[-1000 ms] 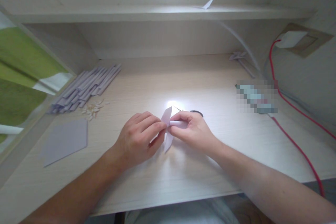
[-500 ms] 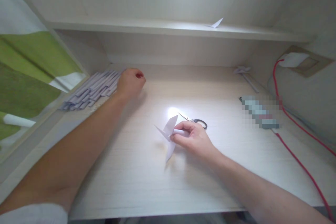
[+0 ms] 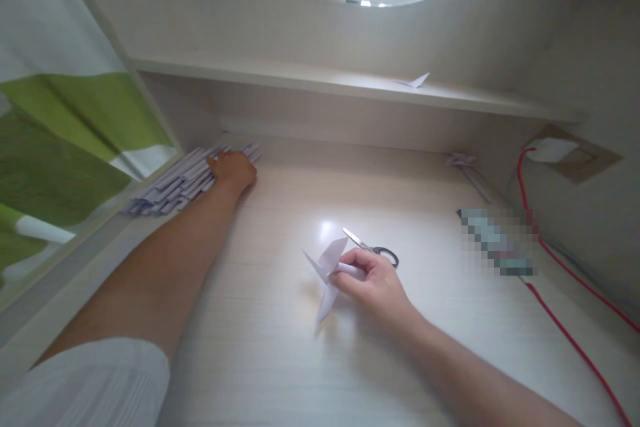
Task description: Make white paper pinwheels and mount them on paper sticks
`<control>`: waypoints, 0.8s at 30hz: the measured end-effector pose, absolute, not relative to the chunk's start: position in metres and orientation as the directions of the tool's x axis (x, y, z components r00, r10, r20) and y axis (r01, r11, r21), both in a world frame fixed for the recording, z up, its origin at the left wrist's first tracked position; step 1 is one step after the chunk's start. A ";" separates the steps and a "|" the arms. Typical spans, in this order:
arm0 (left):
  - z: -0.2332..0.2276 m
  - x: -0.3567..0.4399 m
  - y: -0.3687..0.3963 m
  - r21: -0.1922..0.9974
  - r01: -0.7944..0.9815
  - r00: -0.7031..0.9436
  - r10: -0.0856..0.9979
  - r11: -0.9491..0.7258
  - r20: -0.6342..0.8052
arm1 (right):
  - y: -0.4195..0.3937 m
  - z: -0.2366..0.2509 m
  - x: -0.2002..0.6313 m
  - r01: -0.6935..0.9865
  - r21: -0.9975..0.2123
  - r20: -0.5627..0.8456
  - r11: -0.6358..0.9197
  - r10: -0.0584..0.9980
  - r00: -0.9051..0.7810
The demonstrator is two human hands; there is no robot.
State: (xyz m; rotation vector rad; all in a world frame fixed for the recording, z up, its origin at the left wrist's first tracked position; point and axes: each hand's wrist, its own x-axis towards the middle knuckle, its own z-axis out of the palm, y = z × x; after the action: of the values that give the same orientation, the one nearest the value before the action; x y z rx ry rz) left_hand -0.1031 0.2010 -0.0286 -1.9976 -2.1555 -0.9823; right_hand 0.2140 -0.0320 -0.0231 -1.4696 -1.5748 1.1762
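My right hand (image 3: 375, 280) is closed in a pinch on a white folded-paper pinwheel (image 3: 327, 280), thumb and index finger gripping it near its middle. The blades point away from the fingers to the left, just above the desk. My left hand (image 3: 233, 170) rests against a pile of rolled paper tubes (image 3: 175, 187) at the desk's left side. Its fingers reach over the upper end of the pile and are mostly hidden, so I cannot see whether they grip a tube. Scissors (image 3: 371, 248) with dark handles lie just beyond my right hand.
A paper pinwheel on a stick (image 3: 467, 170) lies at the back right. A pixelated device (image 3: 495, 243) with a red cable (image 3: 570, 327) lies on the right. A folded paper piece (image 3: 416, 82) sits on the shelf (image 3: 300, 80). A green and white curtain (image 3: 75, 120) hangs left.
My left hand has moved left and down from beside the tubes onto the pile. My right hand keeps hold of the pinwheel. The view has tilted up, showing more above the shelf.
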 end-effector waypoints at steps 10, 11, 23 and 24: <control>0.030 -0.054 0.171 0.467 0.871 -0.053 0.915 -0.154 0.401 | -0.030 -0.024 0.218 0.293 -0.955 -0.079 -0.039 0.989 -0.126; 0.035 -0.044 0.162 0.482 0.859 -0.038 0.915 -0.175 0.401 | -0.029 -0.023 0.219 0.279 -0.960 -0.073 -0.036 0.990 -0.121; 0.022 0.002 0.000 0.845 0.409 0.333 0.918 -0.345 0.214 | -0.028 -0.007 0.228 0.107 -0.994 -0.003 -0.007 0.999 0.038; 0.017 0.002 -0.003 0.840 0.413 0.327 0.918 -0.352 0.224 | -0.028 -0.008 0.227 0.108 -0.994 -0.001 -0.006 0.999 0.041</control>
State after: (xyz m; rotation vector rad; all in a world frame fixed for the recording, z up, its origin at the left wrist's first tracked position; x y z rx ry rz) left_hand 0.0020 -0.0031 0.0171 -3.0251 -1.8529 -1.4951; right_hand 0.2272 -0.0283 -0.0076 -1.3097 -1.2557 1.1283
